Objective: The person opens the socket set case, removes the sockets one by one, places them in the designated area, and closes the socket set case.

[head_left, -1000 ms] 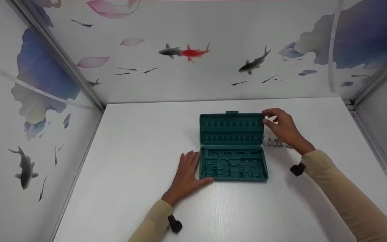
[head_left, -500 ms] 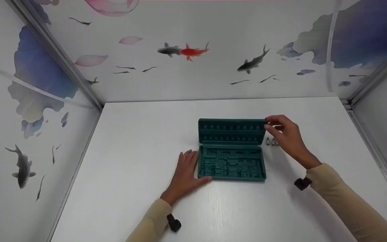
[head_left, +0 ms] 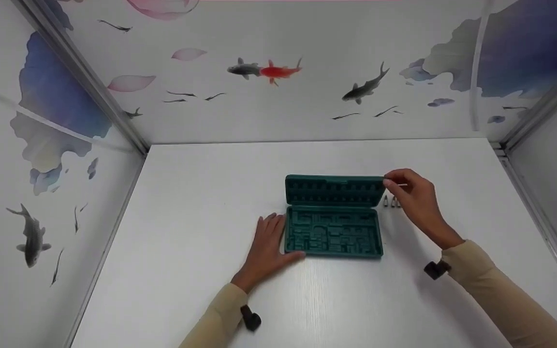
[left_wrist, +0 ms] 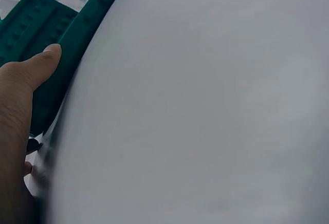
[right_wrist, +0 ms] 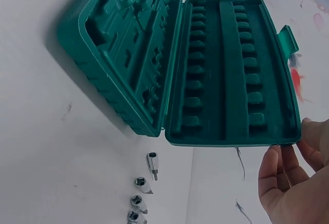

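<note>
A dark green plastic tool case [head_left: 332, 232] stands open on the table, its base moulded with bare recesses. Its lid [right_wrist: 226, 75] is raised steeply at the back hinge and shows two rows of small ridges inside. At the base's front left corner rests my left hand [head_left: 266, 249], fingers straight along the left side. The left thumb [left_wrist: 46, 62] lies against the front edge. With thumb and fingers, my right hand [head_left: 416, 198] pinches the lid's upper right corner. Several small silver socket bits [right_wrist: 140, 183] lie to the right of the case, partly hidden behind the right hand in the head view.
The white table [head_left: 201, 208] carries the case and the bits. A back wall [head_left: 307, 111] printed with fish and petals rises behind it, with side walls to the left and right. Black wrist cameras [head_left: 436, 269] are strapped over both beige sleeves.
The lid has tipped forward from lying further back, carried by my right hand, which moved slightly down and towards the right. My left hand has stayed at the base's left corner.
</note>
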The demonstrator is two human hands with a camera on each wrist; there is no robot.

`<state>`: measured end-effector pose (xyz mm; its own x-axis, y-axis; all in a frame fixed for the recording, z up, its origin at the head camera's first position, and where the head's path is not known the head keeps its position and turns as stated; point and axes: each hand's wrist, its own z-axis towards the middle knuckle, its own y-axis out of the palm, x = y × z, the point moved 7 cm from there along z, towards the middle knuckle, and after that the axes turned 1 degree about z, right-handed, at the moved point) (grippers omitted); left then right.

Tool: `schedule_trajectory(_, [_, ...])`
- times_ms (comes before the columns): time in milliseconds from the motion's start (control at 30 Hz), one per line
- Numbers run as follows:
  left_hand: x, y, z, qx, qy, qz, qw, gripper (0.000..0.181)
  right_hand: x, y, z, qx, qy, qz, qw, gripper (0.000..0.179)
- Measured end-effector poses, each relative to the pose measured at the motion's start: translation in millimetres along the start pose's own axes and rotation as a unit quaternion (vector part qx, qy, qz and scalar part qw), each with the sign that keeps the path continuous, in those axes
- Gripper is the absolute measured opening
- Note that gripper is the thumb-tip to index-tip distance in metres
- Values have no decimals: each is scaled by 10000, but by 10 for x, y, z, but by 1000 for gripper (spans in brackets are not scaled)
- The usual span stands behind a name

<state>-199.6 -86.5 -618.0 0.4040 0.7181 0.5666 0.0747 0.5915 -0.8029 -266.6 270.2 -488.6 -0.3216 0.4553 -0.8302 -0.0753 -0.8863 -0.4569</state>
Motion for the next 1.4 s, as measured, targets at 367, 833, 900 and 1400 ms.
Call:
schedule_trajectory(367, [-17,13,-3,-65,-201,-18,9998,112,-22,-9,-97,-108,403,-14,9991,20])
schedule_trajectory(833, [-4,-2,-6,-20,-200,-77,9998,113,-18,0,-336,-654,850,-103,9942,32])
schedule_trajectory(900, [-4,-6,-9,-24,-208,-87,9997,113,-11,2,-384,-752,962,-135,9924,36])
schedule_trajectory(1400, [11,-30,-26,-228,-176,-208,9994,110,93,37,-746,-939,1504,-333,9836,52])
